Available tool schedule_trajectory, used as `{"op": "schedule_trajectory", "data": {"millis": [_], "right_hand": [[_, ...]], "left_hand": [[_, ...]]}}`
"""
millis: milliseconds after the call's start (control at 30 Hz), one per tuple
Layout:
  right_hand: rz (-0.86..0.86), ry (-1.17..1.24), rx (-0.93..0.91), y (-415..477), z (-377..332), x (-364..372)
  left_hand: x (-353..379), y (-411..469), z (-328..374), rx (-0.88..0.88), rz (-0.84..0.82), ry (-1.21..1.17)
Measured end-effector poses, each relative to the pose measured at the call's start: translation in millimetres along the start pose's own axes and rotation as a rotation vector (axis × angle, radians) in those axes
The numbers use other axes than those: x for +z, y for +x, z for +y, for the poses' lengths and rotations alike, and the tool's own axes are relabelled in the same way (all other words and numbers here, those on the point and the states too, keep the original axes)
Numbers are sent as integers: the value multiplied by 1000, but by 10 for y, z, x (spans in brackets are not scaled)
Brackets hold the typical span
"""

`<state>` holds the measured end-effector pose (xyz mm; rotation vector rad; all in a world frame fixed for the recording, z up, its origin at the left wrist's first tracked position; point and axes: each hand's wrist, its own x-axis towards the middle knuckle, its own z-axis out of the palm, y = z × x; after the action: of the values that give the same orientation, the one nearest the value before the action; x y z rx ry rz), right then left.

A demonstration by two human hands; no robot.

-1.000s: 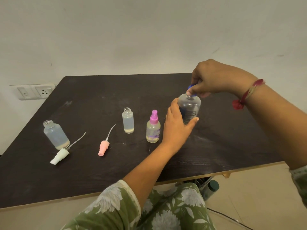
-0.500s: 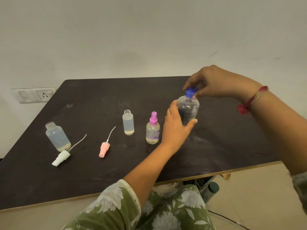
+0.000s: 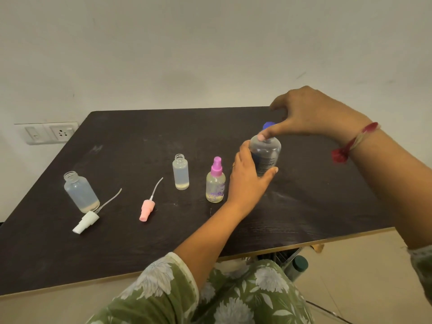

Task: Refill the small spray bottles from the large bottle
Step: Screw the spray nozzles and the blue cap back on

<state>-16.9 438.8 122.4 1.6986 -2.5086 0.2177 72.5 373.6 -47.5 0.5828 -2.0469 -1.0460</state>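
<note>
The large clear bottle [image 3: 266, 152] stands upright on the dark table [image 3: 131, 136], and my left hand [image 3: 249, 181] wraps around its body. My right hand [image 3: 308, 113] reaches from above, thumb and fingers around its blue cap [image 3: 268, 125]. Left of it stands a small spray bottle with a pink-purple sprayer [image 3: 215, 183]. Further left is an open small bottle [image 3: 180, 172] with a little liquid at the bottom. A wider open bottle [image 3: 80, 192] stands at the far left. A pink sprayer head [image 3: 147, 208] and a white sprayer head [image 3: 85, 222] lie loose on the table.
The table's front edge runs close to my lap. A wall socket [image 3: 62, 132] sits on the wall at the left. A green-capped bottle [image 3: 300, 265] stands on the floor under the table's right part.
My right hand has shifted its grip on the blue cap, fingers now spread wider above it. My left hand stays on the large bottle. The view moved slightly.
</note>
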Motion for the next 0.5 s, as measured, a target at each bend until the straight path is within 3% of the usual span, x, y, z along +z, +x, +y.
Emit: {"op": "schedule_trajectory", "data": {"millis": [100, 333, 500], "right_hand": [[-142, 78, -117, 11, -27, -77], [-84, 61, -103, 139, -66, 17], [14, -115, -85, 146, -106, 121]], "left_hand": [[-2, -9, 2, 8, -5, -9], [2, -4, -4, 4, -6, 6], [12, 3, -9, 3, -4, 17]]}}
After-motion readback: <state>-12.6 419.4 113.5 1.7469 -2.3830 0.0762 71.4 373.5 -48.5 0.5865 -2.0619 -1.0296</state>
